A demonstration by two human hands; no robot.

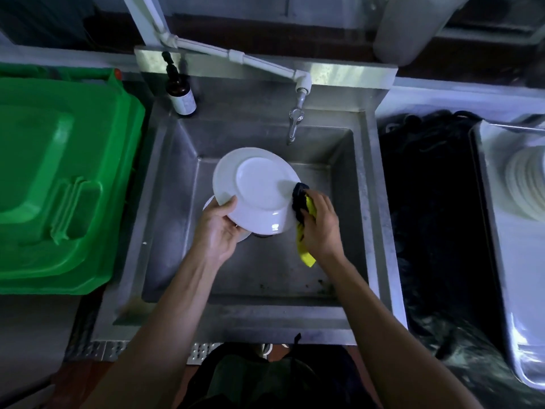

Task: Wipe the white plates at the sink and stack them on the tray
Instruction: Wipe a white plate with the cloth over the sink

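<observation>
Wiping is the step in hand: at frame centre the left hand (219, 228) grips the lower-left rim of a white plate (255, 190) tilted underside-up over the steel sink (165, 202), while the right hand (320, 224) pinches a yellow and dark cloth (303, 208) against the plate's right edge. Under it another plate (210, 203) peeks out of the basin; at the right edge a metal tray (495, 231) holds stacked plates (526, 184), so next, probably, comes carrying this one right onto that stack
</observation>
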